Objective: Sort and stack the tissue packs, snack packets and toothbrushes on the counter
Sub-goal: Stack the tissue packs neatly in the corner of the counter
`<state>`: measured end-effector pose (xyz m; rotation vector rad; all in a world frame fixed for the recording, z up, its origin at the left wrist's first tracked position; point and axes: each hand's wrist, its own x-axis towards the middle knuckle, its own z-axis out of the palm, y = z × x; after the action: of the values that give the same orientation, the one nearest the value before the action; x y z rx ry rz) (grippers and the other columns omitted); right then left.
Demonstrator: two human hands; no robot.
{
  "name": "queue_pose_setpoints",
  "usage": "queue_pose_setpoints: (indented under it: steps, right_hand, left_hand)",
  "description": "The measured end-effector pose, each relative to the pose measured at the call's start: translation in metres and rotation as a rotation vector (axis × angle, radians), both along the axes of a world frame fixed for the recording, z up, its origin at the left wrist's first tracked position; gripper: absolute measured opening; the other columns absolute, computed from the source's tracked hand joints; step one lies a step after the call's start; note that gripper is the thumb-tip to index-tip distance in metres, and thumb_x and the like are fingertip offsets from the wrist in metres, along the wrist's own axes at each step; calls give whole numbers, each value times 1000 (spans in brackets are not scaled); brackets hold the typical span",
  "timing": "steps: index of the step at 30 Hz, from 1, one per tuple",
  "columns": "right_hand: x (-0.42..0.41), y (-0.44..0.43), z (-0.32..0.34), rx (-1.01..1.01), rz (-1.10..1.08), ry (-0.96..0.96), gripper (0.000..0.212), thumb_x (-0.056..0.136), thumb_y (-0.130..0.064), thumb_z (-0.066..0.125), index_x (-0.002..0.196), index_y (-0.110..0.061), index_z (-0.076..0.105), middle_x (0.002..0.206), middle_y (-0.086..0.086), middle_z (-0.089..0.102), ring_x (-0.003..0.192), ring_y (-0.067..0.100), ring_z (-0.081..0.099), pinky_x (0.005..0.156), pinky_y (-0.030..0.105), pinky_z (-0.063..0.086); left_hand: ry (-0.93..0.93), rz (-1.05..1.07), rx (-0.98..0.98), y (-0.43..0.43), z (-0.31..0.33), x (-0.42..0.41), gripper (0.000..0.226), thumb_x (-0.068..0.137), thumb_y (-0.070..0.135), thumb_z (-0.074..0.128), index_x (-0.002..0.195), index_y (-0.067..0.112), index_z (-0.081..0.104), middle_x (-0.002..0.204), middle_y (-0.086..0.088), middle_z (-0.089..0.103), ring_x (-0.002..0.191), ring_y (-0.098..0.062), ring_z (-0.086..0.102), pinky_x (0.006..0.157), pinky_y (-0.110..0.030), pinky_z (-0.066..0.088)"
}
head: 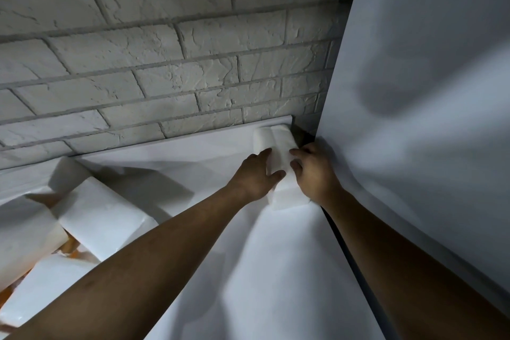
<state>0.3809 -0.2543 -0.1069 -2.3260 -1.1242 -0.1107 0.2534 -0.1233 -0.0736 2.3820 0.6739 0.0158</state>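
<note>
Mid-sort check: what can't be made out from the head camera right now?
- Head view, corner tissue pack: left hand and right hand cover its sides; single pack or stack, cannot tell.
- Head view, orange items: mostly buried under loose tissue packs; kind unclear.
- Head view, lowest left pack: cut off by the frame edge and the left forearm.
- Toothbrushes: none in view.

Both hands at the corner packs [278, 146], as I watched.
I saw the left hand [255, 174] pressed flat against these white tissue packs while the right hand [314, 171] curled its fingers over them, beside the brick wall [165, 50] and hanging white sheet [427, 63]; loose packs [102, 212] lay heaped well apart, leftward on the counter [276, 257].
</note>
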Motion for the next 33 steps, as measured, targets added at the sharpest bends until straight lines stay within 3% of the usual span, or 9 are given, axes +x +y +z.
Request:
queue_pose_setpoints:
  steps: [4, 9, 14, 21, 26, 29, 33]
  right_hand:
    - [4, 0, 4, -1, -25, -7, 29, 97, -15, 65, 123, -3, 71, 129, 21, 61, 109, 37, 63, 100, 40, 51]
    - [10, 0, 2, 3, -35, -29, 27, 94, -10, 68, 118, 0, 72, 121, 25, 64, 102, 40, 66, 96, 40, 53]
    - [10, 1, 3, -9, -37, -8, 26, 94, -8, 68, 118, 2, 72, 122, 26, 62, 103, 42, 65, 95, 41, 52]
    - [8, 1, 7, -74, -44, 23, 29, 99, -12, 62, 124, -2, 69, 130, 24, 58, 112, 40, 61, 99, 41, 50]
    - [2, 3, 10, -75, -152, -159, 44, 100, -33, 41, 120, -6, 69, 113, 23, 63, 112, 51, 57, 104, 57, 43]
    - [-16, 7, 25, -35, -156, -222, 46, 100, -37, 38, 123, -9, 67, 119, 20, 60, 110, 45, 55, 101, 55, 43]
    - [-50, 27, 43, 20, -105, -188, 45, 99, -36, 42, 125, -10, 67, 125, 19, 61, 115, 44, 54, 96, 49, 47]
  left_hand:
    - [-14, 0, -23, 1, -3, 6, 80, 99, 52, 60, 163, 20, 25, 144, -13, 54, 133, -30, 52, 105, -32, 39]
    - [-12, 4, -41, 2, -9, 13, 80, 98, 53, 60, 163, 23, 25, 140, -13, 57, 119, -29, 63, 105, -33, 42]
    - [-12, 9, -47, 2, -11, 17, 80, 98, 52, 60, 163, 23, 24, 144, -14, 52, 121, -31, 63, 107, -33, 41]
    - [8, 7, -70, 3, -11, 19, 80, 100, 54, 56, 164, 24, 20, 147, -14, 50, 116, -33, 66, 109, -40, 45]
    - [-33, 40, -59, 4, 2, 4, 72, 104, 54, 47, 165, 27, 18, 153, -14, 45, 120, -34, 64, 112, -38, 41]
    - [-85, 113, -70, 15, 13, -17, 69, 105, 50, 48, 164, 27, 21, 161, -9, 37, 126, -34, 62, 116, -43, 39]
    - [-134, 242, -75, 38, 25, -57, 70, 100, 53, 53, 161, 32, 26, 158, -6, 41, 121, -32, 65, 110, -47, 47]
